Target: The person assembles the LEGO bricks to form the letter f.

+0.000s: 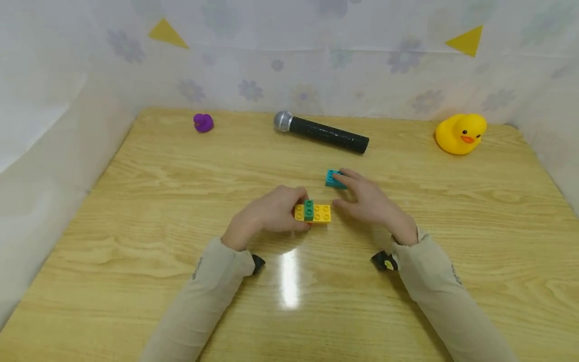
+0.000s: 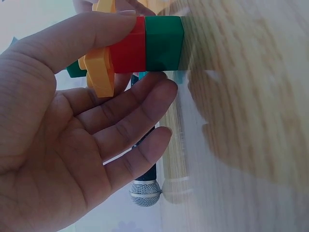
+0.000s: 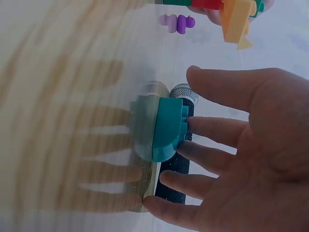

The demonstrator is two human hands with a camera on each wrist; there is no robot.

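Observation:
My left hand (image 1: 273,208) pinches a stack of toy bricks between thumb and fingers. On top of the stack a small green brick (image 1: 309,211) sits across a longer yellow brick (image 1: 322,213). Below, the left wrist view shows a red brick (image 2: 128,55) and a larger green brick (image 2: 164,43) at the bottom. My right hand (image 1: 368,198) is spread over a teal brick (image 3: 168,129) lying on the table, its fingers at the studs. Whether the fingertips touch it I cannot tell. The right hand grips nothing.
A black microphone (image 1: 330,134) with a silver head lies behind the teal brick. A purple toy duck (image 1: 204,123) stands at the back left, a yellow rubber duck (image 1: 459,134) at the back right. A flower-patterned curtain (image 1: 316,60) borders the wooden table (image 1: 135,241).

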